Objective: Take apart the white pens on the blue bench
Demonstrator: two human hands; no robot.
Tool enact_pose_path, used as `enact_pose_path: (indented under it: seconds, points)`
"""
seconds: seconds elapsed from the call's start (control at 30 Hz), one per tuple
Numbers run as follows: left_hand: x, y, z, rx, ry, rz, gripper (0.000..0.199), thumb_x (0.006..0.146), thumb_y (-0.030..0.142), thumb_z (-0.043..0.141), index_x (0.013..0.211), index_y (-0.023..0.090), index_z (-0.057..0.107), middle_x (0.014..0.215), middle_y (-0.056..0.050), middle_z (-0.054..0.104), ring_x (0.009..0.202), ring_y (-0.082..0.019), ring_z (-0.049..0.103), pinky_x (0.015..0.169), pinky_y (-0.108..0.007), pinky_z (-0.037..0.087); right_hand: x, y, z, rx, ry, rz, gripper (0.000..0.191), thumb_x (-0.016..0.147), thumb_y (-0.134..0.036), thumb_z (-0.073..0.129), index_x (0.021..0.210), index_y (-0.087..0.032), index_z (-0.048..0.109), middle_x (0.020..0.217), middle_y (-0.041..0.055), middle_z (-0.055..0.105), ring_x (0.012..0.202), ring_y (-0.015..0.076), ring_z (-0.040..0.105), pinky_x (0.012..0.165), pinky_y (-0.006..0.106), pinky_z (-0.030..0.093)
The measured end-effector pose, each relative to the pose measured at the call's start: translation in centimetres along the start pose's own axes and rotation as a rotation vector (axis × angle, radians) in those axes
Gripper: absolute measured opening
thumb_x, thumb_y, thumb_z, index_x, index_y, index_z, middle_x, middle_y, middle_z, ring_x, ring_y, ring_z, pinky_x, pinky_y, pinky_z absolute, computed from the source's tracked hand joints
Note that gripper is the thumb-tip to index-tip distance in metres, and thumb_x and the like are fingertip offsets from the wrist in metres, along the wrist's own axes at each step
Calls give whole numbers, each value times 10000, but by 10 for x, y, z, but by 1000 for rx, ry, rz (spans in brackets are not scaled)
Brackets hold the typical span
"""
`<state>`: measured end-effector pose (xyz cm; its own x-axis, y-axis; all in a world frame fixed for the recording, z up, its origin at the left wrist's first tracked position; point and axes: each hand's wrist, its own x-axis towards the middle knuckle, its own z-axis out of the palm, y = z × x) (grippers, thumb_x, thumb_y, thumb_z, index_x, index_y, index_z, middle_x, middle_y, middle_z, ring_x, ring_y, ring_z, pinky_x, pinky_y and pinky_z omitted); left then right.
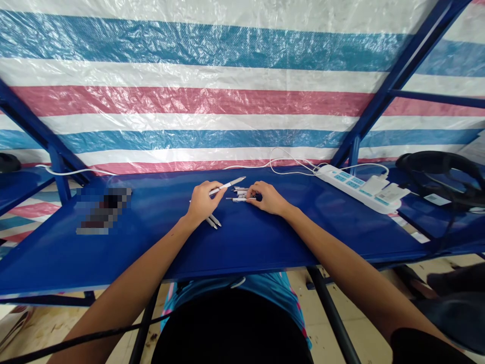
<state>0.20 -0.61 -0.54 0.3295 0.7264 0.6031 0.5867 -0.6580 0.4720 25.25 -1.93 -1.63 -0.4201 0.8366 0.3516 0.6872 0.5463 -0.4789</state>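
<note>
Heads up: your left hand (203,202) has its fingers (212,191) wrapped round a white pen (229,185), tip aiming upper right, and two more pens (213,220) poke out below that hand. Your right hand (268,198) sits at mid-frame with its fingers (253,190) on a loose pile of white pens (238,194), though I can't tell if they're pinching anything. Round barrels on a glossy blue counter (265,242) could roll if bumped. Upper right there's a white power strip (356,188), and a striped tarp (242,76) hangs behind.
</note>
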Motion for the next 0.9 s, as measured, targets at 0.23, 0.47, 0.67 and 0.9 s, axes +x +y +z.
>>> enact_pose_path:
  seconds: [0.23,0.47,0.67,0.9]
  points:
    - [0,0,0,2,-21,-6,268,968,400,579,904,223,770,764,-28,745,713,-193,662,702,-288,522,2,4,2,-2,9,9,35,887,-222,707,861,-218,684,842,45,630,824,218,570,780,329,438]
    - [1,2,-1,3,-46,4,301,979,419,562,850,223,750,727,-25,730,694,-195,657,688,-292,509,5,7,5,-3,26,25,37,890,-188,699,874,-219,688,823,37,624,812,210,566,782,324,438]
    - [1,1,-2,6,-43,-13,285,973,410,570,872,219,755,741,-30,733,705,-201,666,692,-295,505,7,6,5,-7,18,49,44,882,-173,698,873,-215,689,822,32,624,804,202,570,787,321,435]
    - [2,-1,-3,15,-37,-28,276,971,395,576,885,211,762,740,-30,732,699,-195,658,691,-290,499,6,4,3,16,49,21,46,896,-213,681,850,-216,689,822,40,641,775,197,574,775,322,450]
